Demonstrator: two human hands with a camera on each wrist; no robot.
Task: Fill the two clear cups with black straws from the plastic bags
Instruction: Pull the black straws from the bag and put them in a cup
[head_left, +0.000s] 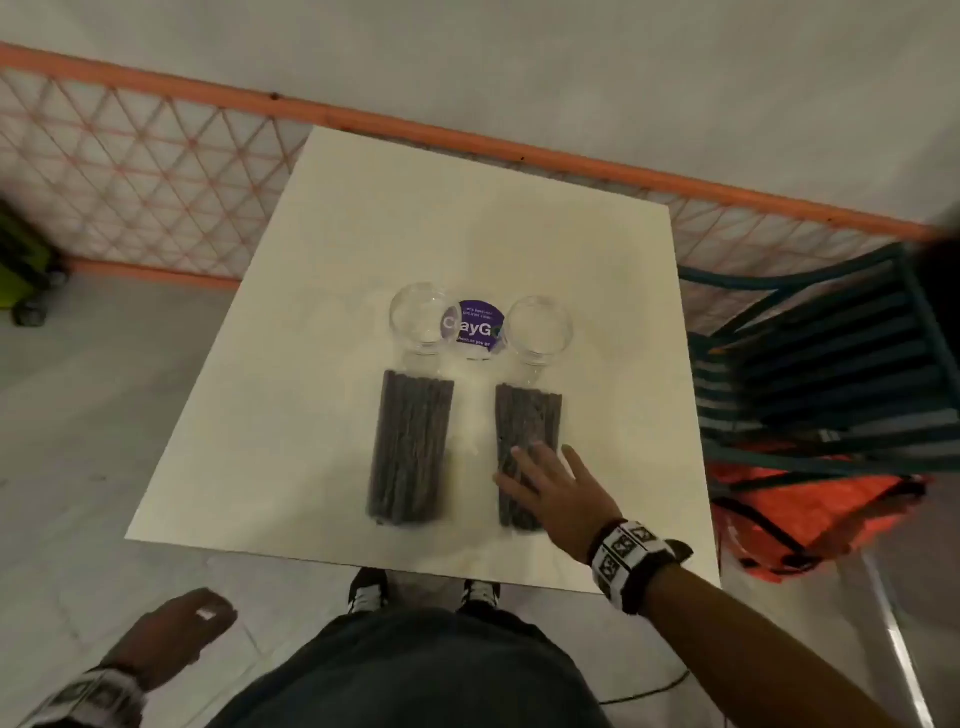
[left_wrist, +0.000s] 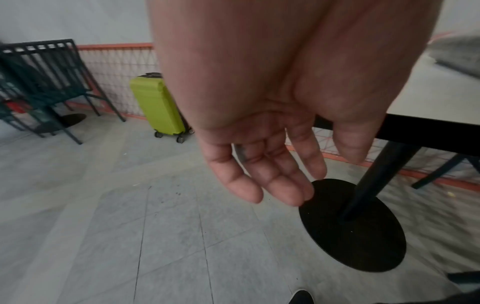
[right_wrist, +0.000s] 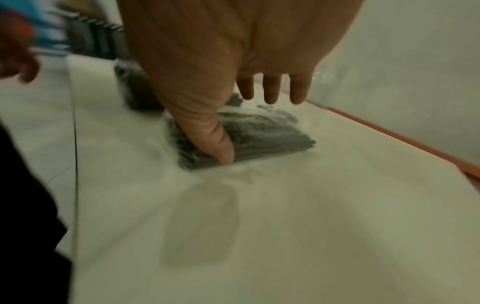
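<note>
right hand (head_left: 545, 483): flat on the right straw bag (head_left: 524, 431), fingers spread, reaching to grab it
left hand (head_left: 176, 631): hangs loose, empty
cups (head_left: 420, 318): empty, waiting

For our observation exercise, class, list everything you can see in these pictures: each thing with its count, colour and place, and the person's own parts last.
Table: one, white top on a black leg and round base, centre.
Clear cups: two, empty, at mid-table, either side of the sticker.
Sticker: one, purple, round, between the cups.
Bags of straws: two, clear plastic with black straws, lying flat near the cups.
Chair: one, dark green, right of the table.
Orange bag: one, beneath the chair.
Suitcase: one, lime green, by the orange railing.
Right hand: fingers spread on the right bag.
Left hand: empty, hanging beside the table.
</note>
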